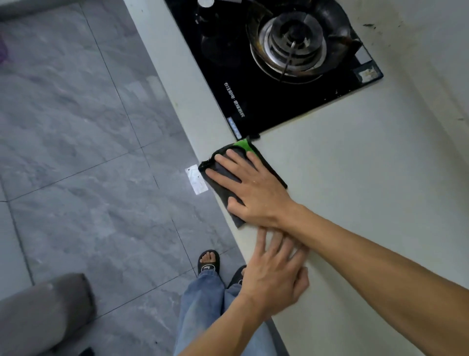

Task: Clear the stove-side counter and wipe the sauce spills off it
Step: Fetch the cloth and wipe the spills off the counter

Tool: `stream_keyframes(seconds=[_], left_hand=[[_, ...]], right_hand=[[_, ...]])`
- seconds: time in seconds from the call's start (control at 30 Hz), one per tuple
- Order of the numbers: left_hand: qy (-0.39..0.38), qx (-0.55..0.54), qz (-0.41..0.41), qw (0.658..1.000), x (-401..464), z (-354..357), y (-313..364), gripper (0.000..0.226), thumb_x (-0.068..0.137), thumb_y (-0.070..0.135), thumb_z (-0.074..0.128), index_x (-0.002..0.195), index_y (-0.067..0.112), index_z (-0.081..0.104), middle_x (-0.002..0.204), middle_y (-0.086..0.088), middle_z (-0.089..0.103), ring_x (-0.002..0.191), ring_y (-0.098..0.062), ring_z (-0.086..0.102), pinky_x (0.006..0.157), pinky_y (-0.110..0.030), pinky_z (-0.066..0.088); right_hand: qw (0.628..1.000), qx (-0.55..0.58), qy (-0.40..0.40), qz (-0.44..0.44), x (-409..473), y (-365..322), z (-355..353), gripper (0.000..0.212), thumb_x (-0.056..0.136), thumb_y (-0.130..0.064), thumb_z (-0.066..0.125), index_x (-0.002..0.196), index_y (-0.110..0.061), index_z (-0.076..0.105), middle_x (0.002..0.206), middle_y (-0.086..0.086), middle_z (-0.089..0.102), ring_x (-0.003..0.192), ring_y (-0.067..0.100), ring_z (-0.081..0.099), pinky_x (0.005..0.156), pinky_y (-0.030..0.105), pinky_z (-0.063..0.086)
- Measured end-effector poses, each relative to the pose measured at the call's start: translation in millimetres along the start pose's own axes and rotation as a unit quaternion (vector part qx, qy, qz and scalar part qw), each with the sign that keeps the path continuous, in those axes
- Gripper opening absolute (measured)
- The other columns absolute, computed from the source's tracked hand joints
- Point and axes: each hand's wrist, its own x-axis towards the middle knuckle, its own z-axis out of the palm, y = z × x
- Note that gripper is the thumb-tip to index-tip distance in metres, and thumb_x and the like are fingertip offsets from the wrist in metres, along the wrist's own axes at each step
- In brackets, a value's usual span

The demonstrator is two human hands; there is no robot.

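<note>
Across the right half of the view runs the pale counter (355, 178), its edge slanting from the far left down to the near right, with grey tiled floor (76, 152) filling the left side. Set into the far part of the counter is one black glass stove (228, 76) with a single burner (289, 43) in sight and a knob (205, 3) at the far edge. Just near the stove's near corner, at the counter's edge, lies one folded dark grey cloth (222, 186) with a green patch at its far end — it is almost touching the stove corner. The right hand (250, 188) lies flat on the cloth, fingers straight and spread, pressing it to the counter; the forearm reaches in from the near right. The left hand (276, 274) is just near the right wrist, on the near side of the cloth and not touching it — its fingers are loosely spread over the counter edge, holding nothing, and slightly blurred. A few dark specks mark the counter to the far right of the stove. Below the edge, on the floor, are two feet in black slippers (208, 264), jeans above them, and one small white label (196, 179) stuck to the counter's front edge, left of the cloth.
</note>
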Motion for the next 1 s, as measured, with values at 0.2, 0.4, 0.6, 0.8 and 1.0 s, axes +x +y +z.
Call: stream_keyframes(seconds=[0.2,0.4,0.6,0.8,1.0], left_hand=[[-0.009,0.007,0.001,1.0,-1.0,-0.8,-2.3,0.047,0.092,0.044,0.059,0.132,0.019,0.059,0.139,-0.007,0.059,0.143,-0.036,0.045,0.128,-0.064,0.016],[-0.019,0.001,-0.009,1.0,-0.8,-1.0,-2.1,0.062,0.095,0.043,0.055,0.153,0.024,0.048,0.165,-0.01,0.039,0.16,-0.034,0.026,0.129,-0.064,0.014],[-0.016,-0.007,-0.009,1.0,0.2,3.3,1.3,0.056,0.09,0.042,0.057,0.142,0.021,0.056,0.161,-0.01,0.045,0.161,-0.034,0.024,0.131,-0.064,0.011],[-0.035,0.014,-0.007,0.999,1.6,1.6,-0.4,0.061,0.093,0.044,0.056,0.15,0.024,0.051,0.154,-0.008,0.048,0.152,-0.034,0.038,0.127,-0.064,0.019],[-0.067,0.033,0.007,0.997,1.4,-4.8,-0.6,0.061,0.1,0.046,0.051,0.157,0.028,0.042,0.174,-0.008,0.026,0.164,-0.034,0.016,0.13,-0.063,0.009]], right_hand=[[1.0,-0.014,-0.013,-0.005,25.3,-14.0,4.7,0.069,0.095,-0.044,0.038,0.162,-0.038,0.021,0.172,-0.003,0.011,0.159,0.018,0.005,0.127,0.051,0.01],[0.996,-0.025,-0.051,0.063,-45.5,54.6,-11.9,0.072,0.096,-0.041,0.039,0.163,-0.04,0.01,0.173,-0.006,0.001,0.159,0.016,-0.004,0.127,0.053,0.009],[0.952,-0.019,0.02,0.305,-23.3,32.1,-5.4,0.069,0.098,-0.044,0.032,0.164,-0.031,0.013,0.172,0.007,0.006,0.159,0.028,0.003,0.126,0.056,0.004],[0.998,-0.003,-0.038,0.043,-49.7,44.3,-7.6,0.067,0.1,-0.05,0.035,0.162,-0.043,0.011,0.172,-0.007,0.0,0.159,0.016,-0.006,0.128,0.05,0.002],[0.988,0.01,-0.041,0.149,-52.2,67.9,-18.2,0.068,0.099,-0.05,0.033,0.162,-0.043,0.009,0.172,-0.008,-0.003,0.159,0.015,-0.008,0.128,0.05,-0.003]])
